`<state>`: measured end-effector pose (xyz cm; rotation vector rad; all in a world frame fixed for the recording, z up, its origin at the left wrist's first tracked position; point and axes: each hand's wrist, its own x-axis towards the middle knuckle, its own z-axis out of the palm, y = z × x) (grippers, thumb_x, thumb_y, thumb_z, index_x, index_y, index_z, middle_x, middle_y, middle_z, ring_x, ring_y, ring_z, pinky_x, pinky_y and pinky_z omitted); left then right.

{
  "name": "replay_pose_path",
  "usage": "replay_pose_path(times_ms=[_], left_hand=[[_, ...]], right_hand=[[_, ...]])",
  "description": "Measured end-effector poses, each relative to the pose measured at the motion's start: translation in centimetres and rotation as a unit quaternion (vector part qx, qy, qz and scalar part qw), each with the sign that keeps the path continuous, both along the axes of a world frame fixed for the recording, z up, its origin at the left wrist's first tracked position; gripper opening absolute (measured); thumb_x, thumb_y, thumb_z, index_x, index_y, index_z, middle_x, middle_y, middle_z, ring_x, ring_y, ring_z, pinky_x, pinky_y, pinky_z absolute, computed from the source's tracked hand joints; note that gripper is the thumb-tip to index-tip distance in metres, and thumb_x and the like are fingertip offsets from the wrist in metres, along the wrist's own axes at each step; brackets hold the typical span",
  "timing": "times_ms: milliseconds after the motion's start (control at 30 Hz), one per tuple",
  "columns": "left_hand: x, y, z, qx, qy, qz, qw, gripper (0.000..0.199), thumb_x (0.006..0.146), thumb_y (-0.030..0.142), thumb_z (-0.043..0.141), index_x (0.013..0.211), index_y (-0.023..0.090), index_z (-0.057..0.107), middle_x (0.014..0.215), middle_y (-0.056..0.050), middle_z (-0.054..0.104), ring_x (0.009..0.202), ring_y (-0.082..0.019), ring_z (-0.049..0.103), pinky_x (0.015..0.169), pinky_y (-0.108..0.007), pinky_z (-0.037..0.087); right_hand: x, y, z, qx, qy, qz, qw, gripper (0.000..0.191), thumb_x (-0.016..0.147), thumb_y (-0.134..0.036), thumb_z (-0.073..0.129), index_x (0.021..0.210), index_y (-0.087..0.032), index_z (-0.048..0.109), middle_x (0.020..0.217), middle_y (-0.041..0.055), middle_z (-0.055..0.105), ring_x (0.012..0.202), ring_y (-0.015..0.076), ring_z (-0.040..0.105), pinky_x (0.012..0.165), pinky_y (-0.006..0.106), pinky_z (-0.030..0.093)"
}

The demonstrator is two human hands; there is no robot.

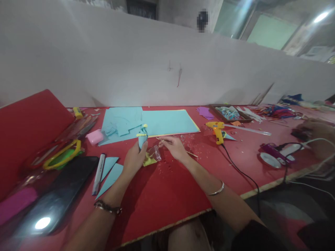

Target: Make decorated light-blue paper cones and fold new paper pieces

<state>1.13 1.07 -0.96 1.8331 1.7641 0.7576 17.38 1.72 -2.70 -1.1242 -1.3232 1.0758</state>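
My left hand (134,157) is closed around a light blue paper cone (142,138) with a yellow trim at its rim and a yellow tip above. In the fingers of my right hand (174,147) is a thin stick (158,139), pale and pencil-like. Between the two hands, a small clear plastic bag (156,153) lies on the red table with yellow bits (149,160) in it or beside it. Another thin wooden stick (192,154) lies just right of my right wrist. Blue paper triangles (111,176) and a marker (98,174) rest left of my left hand.
Blue paper sheets (167,122) lie along the back. A yellow glue gun (217,130) with a trailing cord stands at right, near a tray of scraps (230,114). A dark phone or tablet (60,195), yellow-handled scissors (62,153) and a pink object (95,137) are at left.
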Motion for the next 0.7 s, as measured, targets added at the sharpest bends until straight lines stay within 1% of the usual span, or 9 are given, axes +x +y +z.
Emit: replay_pose_path(times_ms=[133,200,300,367,400,467,533,633,700], left_hand=[[0.04,-0.06,0.11,-0.001,0.001,0.003,1.0,0.036,0.078,0.05,0.029,0.067,0.02,0.046,0.058,-0.001,0.056,0.056,-0.018,0.055,0.049,-0.024,0.035],[0.08,-0.11,0.2,-0.001,0.0,0.004,1.0,0.035,0.078,0.05,0.03,0.069,0.02,0.047,0.058,-0.001,0.055,0.056,-0.018,0.054,0.048,-0.024,0.035],[0.12,-0.13,0.27,-0.001,0.004,0.0,1.0,0.035,0.078,0.05,0.029,0.069,0.02,0.045,0.056,0.0,0.053,0.055,-0.018,0.054,0.048,-0.024,0.034],[0.11,-0.11,0.25,0.001,0.005,-0.003,1.0,0.035,0.078,0.05,0.029,0.067,0.02,0.044,0.056,-0.001,0.054,0.056,-0.018,0.054,0.048,-0.024,0.034],[0.1,-0.09,0.22,0.002,0.006,-0.004,1.0,0.035,0.078,0.05,0.029,0.067,0.02,0.044,0.058,-0.001,0.055,0.056,-0.018,0.055,0.048,-0.024,0.034],[0.08,-0.05,0.17,0.003,0.006,-0.003,1.0,0.035,0.078,0.049,0.03,0.066,0.02,0.045,0.06,-0.002,0.056,0.058,-0.018,0.055,0.049,-0.024,0.034],[0.07,-0.01,0.1,-0.001,0.005,-0.001,1.0,0.035,0.078,0.049,0.03,0.067,0.02,0.045,0.062,-0.002,0.057,0.06,-0.019,0.056,0.05,-0.024,0.034],[0.05,0.05,0.0,-0.004,0.005,0.0,1.0,0.035,0.078,0.05,0.03,0.069,0.02,0.046,0.061,-0.002,0.056,0.061,-0.019,0.055,0.05,-0.025,0.034],[0.05,0.09,-0.08,0.0,0.012,0.0,1.0,0.036,0.078,0.05,0.029,0.07,0.02,0.047,0.063,-0.003,0.057,0.061,-0.019,0.055,0.051,-0.025,0.034]], right_hand=[[0.18,-0.1,-0.03,0.016,-0.052,0.007,0.999,0.012,0.073,-0.019,0.05,0.078,-0.017,0.06,0.066,0.0001,0.063,0.062,0.0116,0.06,0.066,0.027,0.048],[0.28,-0.18,0.01,0.044,-0.109,0.003,0.993,0.01,0.071,-0.014,0.052,0.075,-0.016,0.061,0.069,0.001,0.063,0.066,0.0121,0.06,0.068,0.027,0.046],[0.5,-0.3,0.22,0.102,-0.232,-0.009,0.967,0.012,0.072,-0.011,0.052,0.071,-0.016,0.063,0.076,0.0033,0.063,0.074,0.0132,0.057,0.072,0.028,0.043],[0.61,-0.33,0.31,0.113,-0.277,-0.012,0.954,0.012,0.073,-0.012,0.053,0.071,-0.016,0.064,0.076,0.0038,0.063,0.075,0.0137,0.056,0.073,0.029,0.042],[0.63,-0.31,0.31,0.112,-0.281,-0.012,0.953,0.012,0.074,-0.013,0.053,0.072,-0.017,0.064,0.077,0.0037,0.062,0.076,0.0136,0.056,0.073,0.029,0.042],[0.57,-0.23,0.22,0.1,-0.256,-0.011,0.961,0.013,0.075,-0.015,0.051,0.076,-0.017,0.064,0.08,0.0033,0.063,0.078,0.0133,0.056,0.075,0.029,0.042],[0.39,-0.17,0.18,0.076,-0.197,-0.009,0.977,0.014,0.075,-0.015,0.049,0.079,-0.017,0.062,0.084,0.0027,0.063,0.08,0.0125,0.056,0.077,0.029,0.042],[0.12,-0.24,0.48,0.006,-0.074,0.013,0.997,0.011,0.073,-0.017,0.05,0.077,-0.017,0.06,0.08,0.0002,0.062,0.072,0.01,0.055,0.073,0.026,0.042],[0.06,-0.39,0.88,-0.052,0.042,0.056,0.996,0.007,0.07,-0.018,0.053,0.073,-0.017,0.059,0.073,-0.0017,0.059,0.062,0.0077,0.052,0.066,0.023,0.042]])
